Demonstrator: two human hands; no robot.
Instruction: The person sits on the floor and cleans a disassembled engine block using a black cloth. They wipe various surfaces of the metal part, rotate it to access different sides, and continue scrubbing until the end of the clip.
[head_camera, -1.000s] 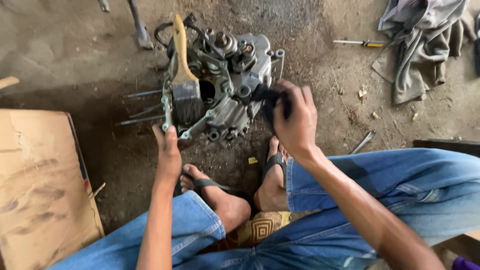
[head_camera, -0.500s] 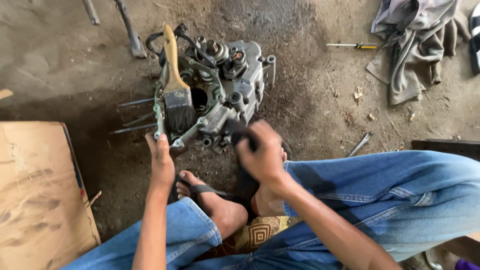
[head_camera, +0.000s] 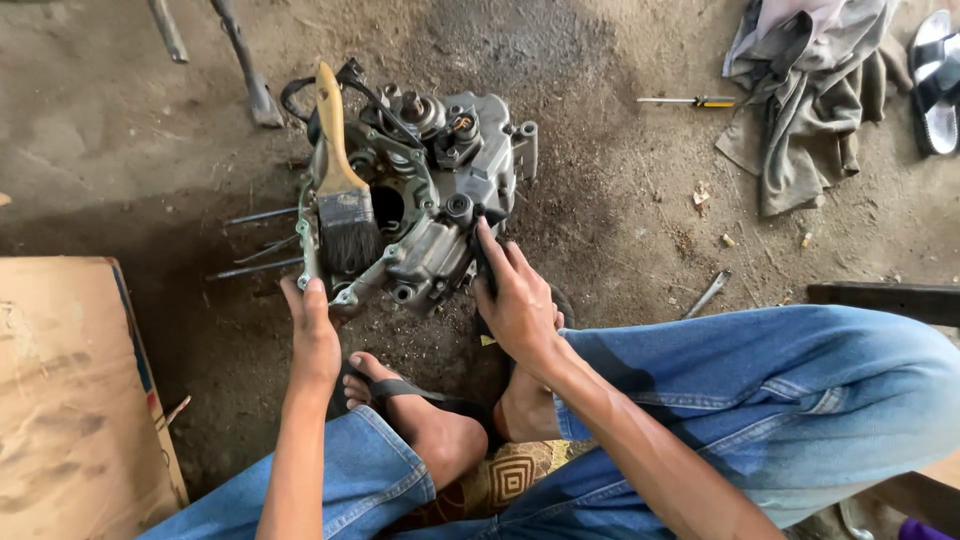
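engine (head_camera: 420, 190) on dirt floor ahead of feet | left hand (head_camera: 312, 335) steadies its near-left edge, fingers resting, not clenched | right hand (head_camera: 515, 300) presses dark rag to its right side | brush (head_camera: 340, 185) atop | likely heavy, rigid, greasy; grip casing edges

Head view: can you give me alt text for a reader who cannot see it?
A seated person's left hand steadies a greasy engine case on the dirt floor while the right hand presses a dark object against its near side. A paintbrush lies on top; a screwdriver and grey cloth lie beyond.
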